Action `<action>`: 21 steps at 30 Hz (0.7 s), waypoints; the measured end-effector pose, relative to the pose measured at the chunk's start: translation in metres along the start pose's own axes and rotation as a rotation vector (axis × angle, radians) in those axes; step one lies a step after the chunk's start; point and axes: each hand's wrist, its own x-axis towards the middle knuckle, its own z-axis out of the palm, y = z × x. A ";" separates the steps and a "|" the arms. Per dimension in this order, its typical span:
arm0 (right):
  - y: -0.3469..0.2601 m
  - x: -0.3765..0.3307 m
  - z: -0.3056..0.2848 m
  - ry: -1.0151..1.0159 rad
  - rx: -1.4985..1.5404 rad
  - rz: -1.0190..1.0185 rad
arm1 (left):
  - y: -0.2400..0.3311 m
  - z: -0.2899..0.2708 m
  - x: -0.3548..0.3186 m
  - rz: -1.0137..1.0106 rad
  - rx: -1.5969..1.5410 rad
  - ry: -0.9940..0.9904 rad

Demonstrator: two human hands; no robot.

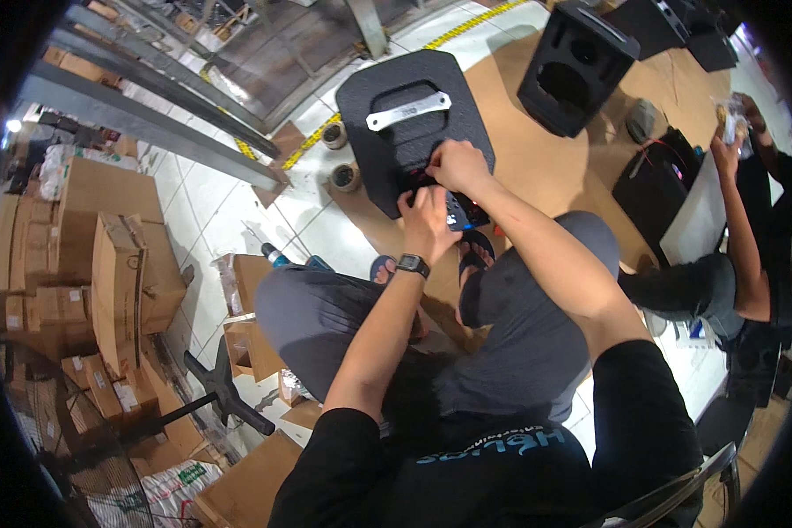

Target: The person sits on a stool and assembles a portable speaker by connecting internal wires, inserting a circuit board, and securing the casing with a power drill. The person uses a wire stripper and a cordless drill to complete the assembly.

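In front of me a black speaker cabinet (pixel 405 79) lies with a pale metal handle (pixel 408 112) across its recess. A dark control panel (pixel 463 213) with small lights shows at the cabinet's near end, partly covered by my hands. My left hand (pixel 428 224), below a black wristwatch, is curled over the panel's left part, thumb along its near edge. Just beyond it my right hand (pixel 460 165) is closed, its fingertips pointing down at the panel's far side. What those fingertips hold, if anything, is too small to make out.
Another speaker cabinet (pixel 579 66) with round openings stands at the far right on a brown sheet (pixel 519 97). A co-worker's arm (pixel 744 220) is at the right. Two tape rolls (pixel 345 178) lie left of the cabinet. Cardboard boxes (pixel 114 264) pile up at the left.
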 end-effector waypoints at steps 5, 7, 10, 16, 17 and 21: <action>-0.010 -0.007 0.003 0.137 -0.172 0.024 | 0.003 -0.001 0.002 -0.050 0.016 -0.031; -0.014 -0.005 0.007 0.191 -0.268 0.017 | 0.005 -0.002 0.002 -0.080 0.021 -0.013; -0.013 -0.002 0.016 0.281 -0.322 -0.066 | 0.006 -0.003 0.001 -0.108 0.008 0.034; 0.000 -0.003 0.026 0.325 -0.170 -0.163 | 0.004 -0.007 -0.001 -0.074 0.061 0.063; 0.001 -0.004 0.027 0.327 -0.128 -0.183 | 0.004 -0.008 -0.001 -0.076 0.087 0.070; 0.002 -0.004 0.025 0.266 0.002 -0.223 | 0.005 -0.012 -0.003 -0.043 0.130 0.117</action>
